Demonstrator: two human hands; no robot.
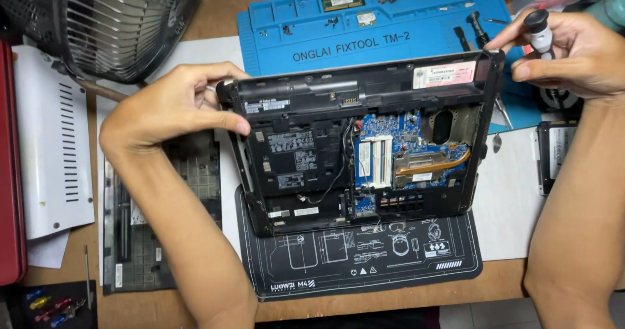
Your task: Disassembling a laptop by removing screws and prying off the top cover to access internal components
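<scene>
Gripping the upper left corner of the opened laptop base [338, 140], the left hand [170, 108] closes thumb and fingers on its edge. Right hand [566, 52] pinches a small screwdriver [538, 35] at the upper right corner. Tilted up at its far edge, the base rests on a black work mat [364, 257] on the counter [195, 303], before a blue repair mat [364, 29].

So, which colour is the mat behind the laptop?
Blue mat, clearest in the head view.
</scene>
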